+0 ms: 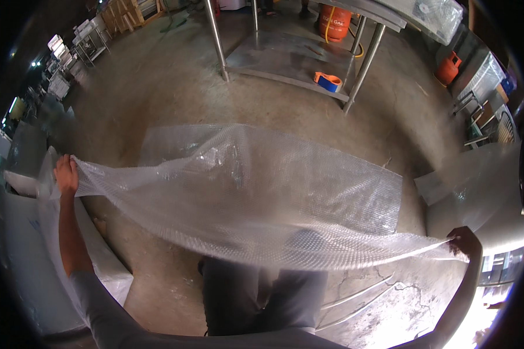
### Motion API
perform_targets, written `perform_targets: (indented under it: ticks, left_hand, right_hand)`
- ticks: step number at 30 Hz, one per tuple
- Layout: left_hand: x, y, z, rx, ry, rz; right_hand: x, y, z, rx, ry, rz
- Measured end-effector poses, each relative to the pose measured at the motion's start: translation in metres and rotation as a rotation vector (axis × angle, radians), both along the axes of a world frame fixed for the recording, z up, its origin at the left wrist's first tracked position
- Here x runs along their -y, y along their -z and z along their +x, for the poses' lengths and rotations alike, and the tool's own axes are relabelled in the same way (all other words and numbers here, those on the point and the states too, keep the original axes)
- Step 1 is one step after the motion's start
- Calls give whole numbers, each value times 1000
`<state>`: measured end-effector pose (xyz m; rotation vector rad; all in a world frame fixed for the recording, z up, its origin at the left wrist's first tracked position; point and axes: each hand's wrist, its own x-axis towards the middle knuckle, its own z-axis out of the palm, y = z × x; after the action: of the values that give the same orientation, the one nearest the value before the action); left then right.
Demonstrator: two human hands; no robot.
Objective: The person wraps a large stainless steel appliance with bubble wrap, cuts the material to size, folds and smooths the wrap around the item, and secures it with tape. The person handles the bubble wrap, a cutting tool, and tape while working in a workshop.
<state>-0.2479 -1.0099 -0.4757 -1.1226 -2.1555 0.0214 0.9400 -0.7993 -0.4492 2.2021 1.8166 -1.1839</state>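
A wide sheet of clear bubble wrap (256, 238) hangs stretched between my two outspread arms, sagging in front of my legs. My left hand (67, 174) is closed on its left end, up beside a wrapped white block. On the far right, my right hand (465, 241) pinches the other end, with the fingers partly in shadow. Beyond the held edge, a broad flat part of bubble wrap (343, 180) lies over the concrete floor; I cannot tell whether it is the same piece.
A large wrapped white block (38, 256) stands at my left. To the right is a big roll of plastic wrap (477, 209). Ahead, a steel table (285, 70) carries a tape dispenser (328, 82) on its lower shelf, near an orange gas cylinder (335, 23). Another orange cylinder (448, 68) stands far right.
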Motion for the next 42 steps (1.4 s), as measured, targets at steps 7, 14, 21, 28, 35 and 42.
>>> perform_targets:
  ticks: [7,14,21,28,35,42]
  left_hand:
    - [-95,44,25,90,-206,-74]
    - [-150,146,41,213,-297,-115]
    - [-190,252,-2,503,-247,9]
    - [-242,331,-60,476,-152,-167]
    - [-294,389,-68,644,134,189]
    - [-321,417,-36,927,46,0]
  right_hand:
    - [-67,97,46,182,-178,506]
    - [-117,180,7,556,-163,550]
    - [-138,230,-42,1132,-350,797]
    - [-198,276,-56,406,610,301]
    - [-240,341,-40,-194,812,427]
    - [-268,387,-49,-77,729,444]
